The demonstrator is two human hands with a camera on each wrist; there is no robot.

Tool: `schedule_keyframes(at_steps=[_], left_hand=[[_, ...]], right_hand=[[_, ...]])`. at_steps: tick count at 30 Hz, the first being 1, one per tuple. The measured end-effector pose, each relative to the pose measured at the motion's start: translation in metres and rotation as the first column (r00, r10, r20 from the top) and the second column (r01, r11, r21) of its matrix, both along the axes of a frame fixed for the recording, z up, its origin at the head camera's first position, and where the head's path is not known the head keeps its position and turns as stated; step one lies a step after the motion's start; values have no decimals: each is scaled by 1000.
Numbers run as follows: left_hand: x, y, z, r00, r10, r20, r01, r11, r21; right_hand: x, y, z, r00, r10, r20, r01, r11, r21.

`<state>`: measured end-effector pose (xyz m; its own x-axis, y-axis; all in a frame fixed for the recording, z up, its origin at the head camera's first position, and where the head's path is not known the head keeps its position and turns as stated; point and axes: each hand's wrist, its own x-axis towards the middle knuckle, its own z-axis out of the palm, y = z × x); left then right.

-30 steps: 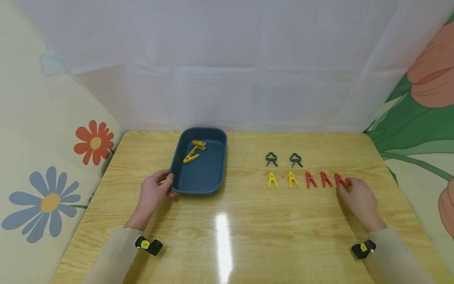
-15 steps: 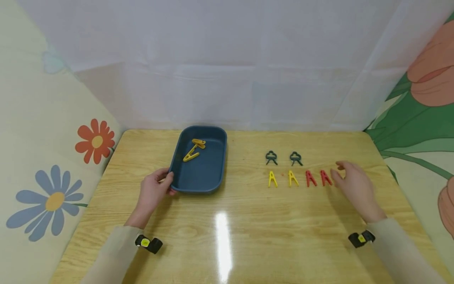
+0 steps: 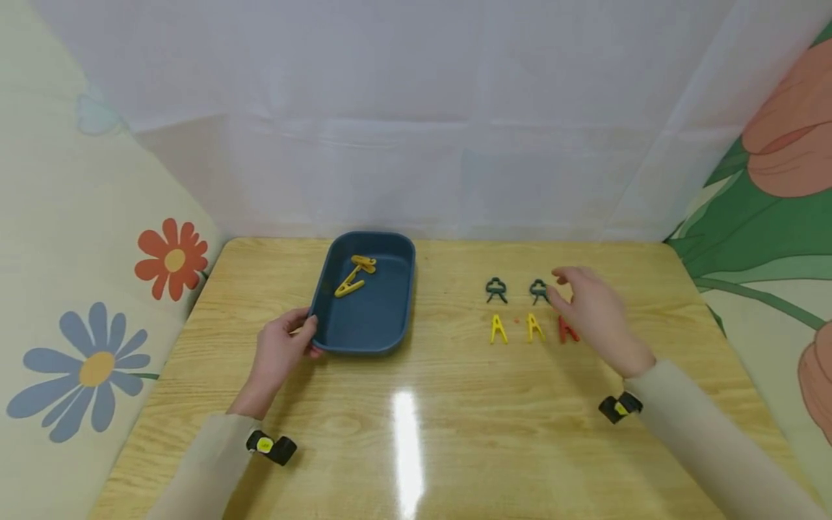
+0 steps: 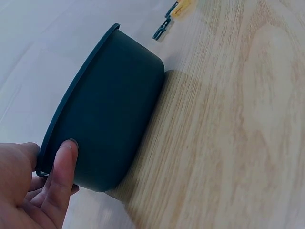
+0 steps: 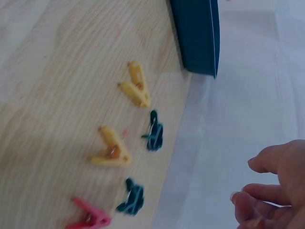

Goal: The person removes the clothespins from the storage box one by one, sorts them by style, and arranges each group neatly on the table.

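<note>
My left hand [image 3: 279,354] grips the near-left rim of a dark blue plastic tray [image 3: 367,332], thumb on the outer wall in the left wrist view. Yellow clips [image 3: 351,283] lie inside it. My right hand [image 3: 598,318] is over the right end of a row of small clips, thumb and fingers apart with nothing seen between them in the right wrist view. The row shows two yellow clips [image 3: 497,328] and a red clip [image 3: 568,330], partly behind the hand. Behind them lie two dark green clips [image 3: 496,290]. The hand covers the spots of the other red clips.
Everything rests on a wood-grain table [image 3: 325,448], with a bright reflection at the front middle. A white sheet [image 3: 416,130] hangs behind the far edge. Flowered panels [image 3: 97,289] stand at the sides. Both wrists wear black cameras [image 3: 620,406].
My right hand has lifted from the rightmost red clip and moved left over the row. Two of the three red clips are now out of sight. The left hand and tray have stayed put.
</note>
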<state>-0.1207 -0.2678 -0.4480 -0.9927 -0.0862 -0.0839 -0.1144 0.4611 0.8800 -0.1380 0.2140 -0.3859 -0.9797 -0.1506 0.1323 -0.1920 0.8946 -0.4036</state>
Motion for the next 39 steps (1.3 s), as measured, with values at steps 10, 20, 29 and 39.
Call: schedule_keyframes(at_steps=[10, 20, 29, 39], left_hand=[[-1, -2, 0, 1000, 3, -1, -3, 1000, -7], [0, -2, 1, 1000, 2, 16, -2, 1000, -10], [-1, -3, 2, 1000, -1, 23, 1, 1000, -13], [1, -1, 2, 1000, 2, 21, -2, 1000, 4]], right_hand=[[-26, -60, 19, 988, 151, -38, -149, 988, 50], [-56, -114, 36, 961, 275, -29, -273, 960, 63], [-81, -155, 41, 928, 368, 56, -369, 929, 16], [-102, -201, 47, 890, 448, 88, -453, 890, 50]])
